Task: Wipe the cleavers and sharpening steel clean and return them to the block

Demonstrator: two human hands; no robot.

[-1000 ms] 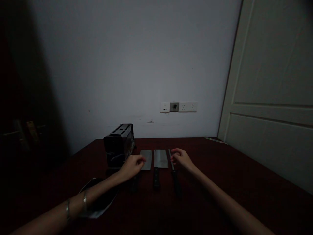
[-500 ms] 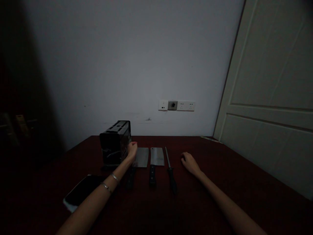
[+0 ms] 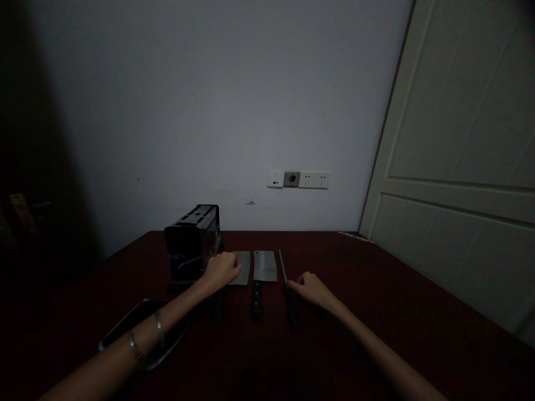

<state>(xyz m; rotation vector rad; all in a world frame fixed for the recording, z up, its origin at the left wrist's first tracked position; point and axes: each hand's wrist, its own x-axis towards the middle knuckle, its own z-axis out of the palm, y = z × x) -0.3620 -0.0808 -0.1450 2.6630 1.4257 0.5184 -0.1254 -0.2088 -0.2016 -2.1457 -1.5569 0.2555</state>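
Two cleavers and a sharpening steel lie side by side on a dark red table (image 3: 376, 312), handles toward me. My left hand (image 3: 220, 270) rests curled on the left cleaver (image 3: 241, 268), covering part of its blade. The middle cleaver (image 3: 264, 268) lies untouched between my hands. My right hand (image 3: 312, 290) lies on the table, fingers pointing left and touching the sharpening steel (image 3: 286, 287) near its black handle. A black knife block (image 3: 192, 243) stands just left of my left hand. The room is dim.
A dark flat object with a pale edge (image 3: 142, 334) lies under my left forearm. A white door (image 3: 460, 167) closes off the right side. Wall sockets (image 3: 298, 179) sit on the pale wall behind the table.
My left hand came back from the knife block onto the left cleaver's blade. My right hand moved left and nearer, up to the sharpening steel. The view shifted slightly.
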